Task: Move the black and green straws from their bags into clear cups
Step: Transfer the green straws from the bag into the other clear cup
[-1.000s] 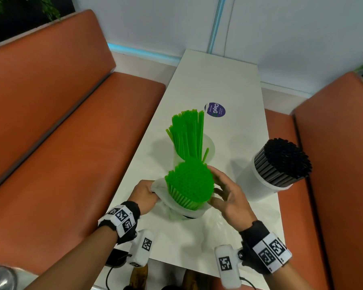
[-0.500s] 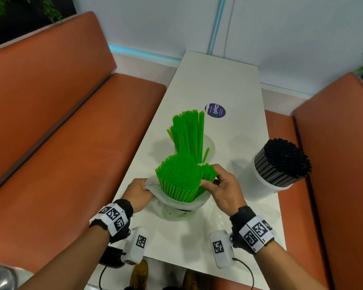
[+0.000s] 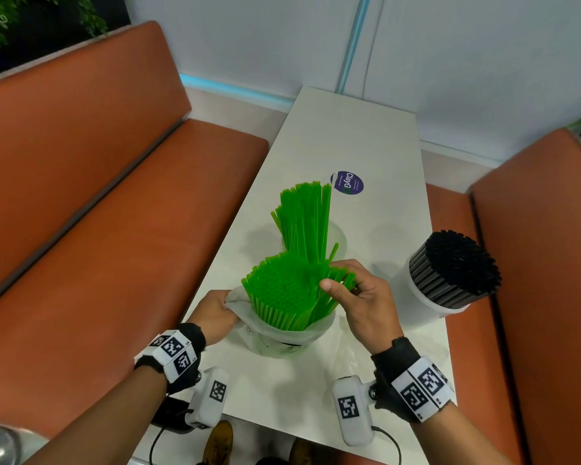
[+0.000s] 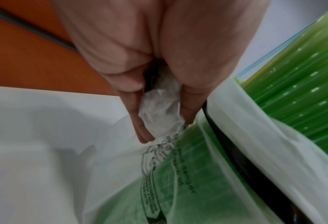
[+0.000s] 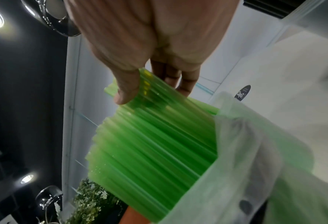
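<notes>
While the white bench carried a cup of black straws, the bag held green straws; the left hand gripped its bunched rim, and the right hand pinched several straw tips.
</notes>
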